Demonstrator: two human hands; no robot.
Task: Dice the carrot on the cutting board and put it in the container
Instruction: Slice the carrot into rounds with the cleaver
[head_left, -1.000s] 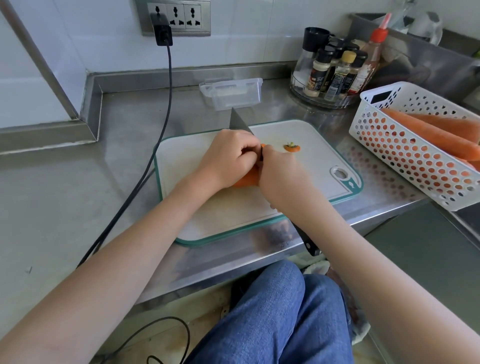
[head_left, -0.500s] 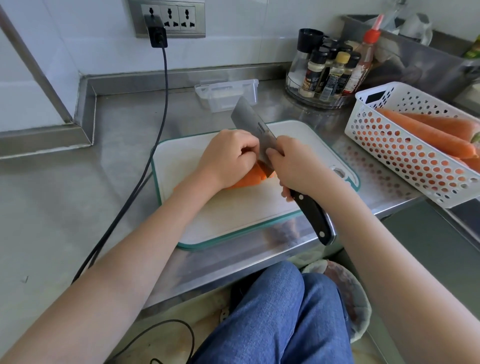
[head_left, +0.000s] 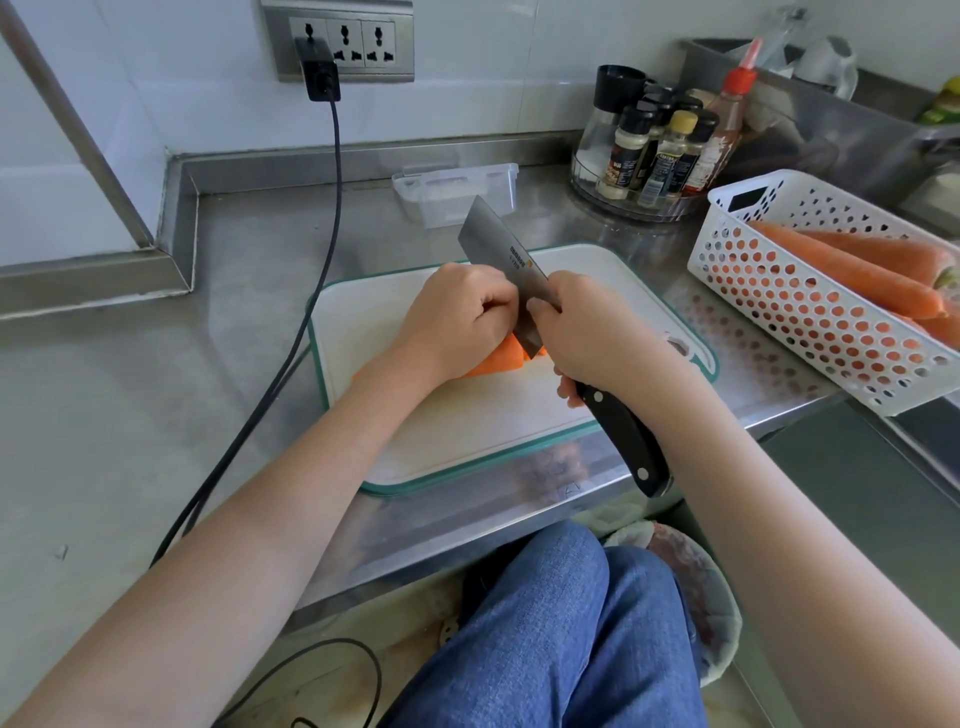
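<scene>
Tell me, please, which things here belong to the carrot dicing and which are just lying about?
In use: carrot, cleaver, cutting board, clear container, left hand, right hand.
Lying about: basket of carrots, spice bottles, charger cable, wall socket.

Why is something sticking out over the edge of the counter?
The white cutting board with the teal rim overhangs the steel counter's front edge. The black knife handle in the right hand juts past it too. Nothing is spilled.

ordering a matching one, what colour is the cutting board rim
Teal-green rim on the white cutting board, head view.
</scene>
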